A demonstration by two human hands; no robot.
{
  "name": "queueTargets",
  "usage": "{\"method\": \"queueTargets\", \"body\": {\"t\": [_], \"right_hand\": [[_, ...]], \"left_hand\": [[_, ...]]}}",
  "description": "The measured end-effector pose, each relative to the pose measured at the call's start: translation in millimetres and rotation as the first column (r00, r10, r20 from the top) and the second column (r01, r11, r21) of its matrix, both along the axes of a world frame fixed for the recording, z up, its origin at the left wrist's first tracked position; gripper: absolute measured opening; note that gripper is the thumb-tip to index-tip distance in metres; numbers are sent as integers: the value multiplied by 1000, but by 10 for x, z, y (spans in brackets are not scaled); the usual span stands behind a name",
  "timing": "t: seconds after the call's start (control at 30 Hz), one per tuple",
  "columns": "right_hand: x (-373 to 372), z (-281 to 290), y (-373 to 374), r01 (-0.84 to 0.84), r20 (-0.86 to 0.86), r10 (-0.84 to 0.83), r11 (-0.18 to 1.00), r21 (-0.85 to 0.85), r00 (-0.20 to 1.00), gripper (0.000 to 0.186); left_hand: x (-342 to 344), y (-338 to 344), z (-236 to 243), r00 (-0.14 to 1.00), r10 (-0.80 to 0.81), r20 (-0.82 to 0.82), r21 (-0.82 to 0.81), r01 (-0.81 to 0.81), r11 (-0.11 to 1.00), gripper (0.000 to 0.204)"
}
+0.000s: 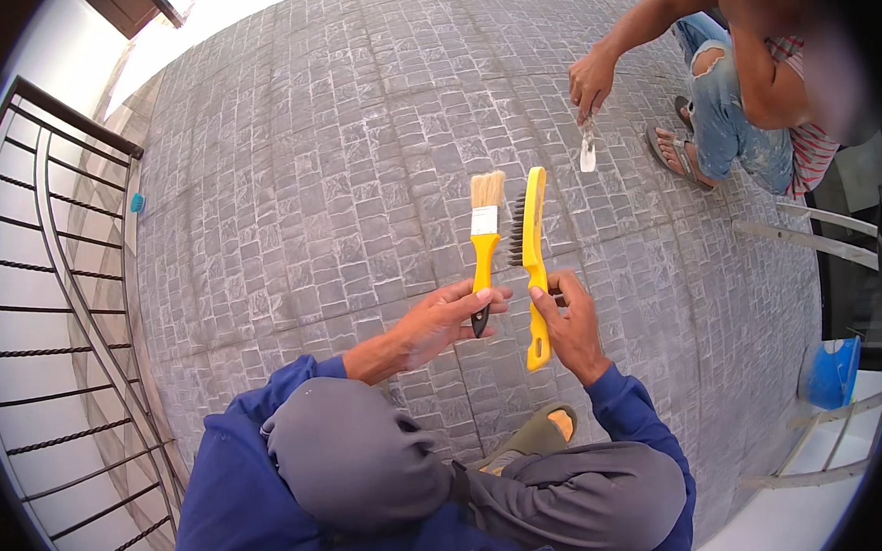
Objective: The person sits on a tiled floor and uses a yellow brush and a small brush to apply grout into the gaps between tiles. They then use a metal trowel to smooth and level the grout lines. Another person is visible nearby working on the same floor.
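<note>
Yellow plastic is showing in both of the person's hands, out in front of the knees and above the grey paving (pixel 278 214). The left hand (pixel 444 323) is holding a paintbrush (pixel 484 258) low on its handle, near the black end; the thumb is pressing across the front, and the other fingers are reaching behind it, loosely spread rather than curled into a fist. Its pale bristles are pointing up, with a white label sitting below them. The right hand (pixel 573 320) is gripping a wire brush (pixel 532 231) around the middle of its handle, the thumb lying along the near side and the fingers bending in behind. Its dark bristles are facing the paintbrush, and the two brushes are standing nearly upright side by side, close but not touching.

Grey trousers (pixel 356 455) are covering the person's bent knees, and a green shoe (pixel 529 435) is showing between the hands and the lap. Farther off to the right, another person in torn jeans (pixel 748 145) is sitting or crouching, and that co-worker's hand (pixel 592 80) is pinching a whitish scraper (pixel 587 154) that is pointing down. A dark metal railing (pixel 74 117) is running along the left side
</note>
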State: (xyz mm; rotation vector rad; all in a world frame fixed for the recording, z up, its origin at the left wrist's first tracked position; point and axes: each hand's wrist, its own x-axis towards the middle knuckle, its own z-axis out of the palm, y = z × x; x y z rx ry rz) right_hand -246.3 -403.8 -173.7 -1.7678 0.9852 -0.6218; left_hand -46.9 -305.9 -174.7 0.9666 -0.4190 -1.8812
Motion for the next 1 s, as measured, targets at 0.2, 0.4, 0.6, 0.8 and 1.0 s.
{"method": "queueTargets", "body": {"t": [0.2,0.4,0.6,0.8,1.0], "right_hand": [[613,-98,234,-242,-214,204,956,-168,955,27],[1067,-330,499,-674,-313,608,717,-177,729,47],[1184,-548,345,-582,-277,544,810,-70,792,54],[1143,-744,184,-406,-220,425,905,127,878,50],[1282,-854,119,-396,-179,413,910,123,893,44]], "left_hand": [[-51,-9,-361,918,302,-256,34,-303,952,40],[357,622,-636,774,629,70,-118,-620,776,28],[1029,2043,-930,202,689,696,-259,-824,504,36],[1048,3446,-1325,-72,372,925,-123,-986,115,31],[549,3947,-1533,-72,80,994,-88,-970,226,34]]}}
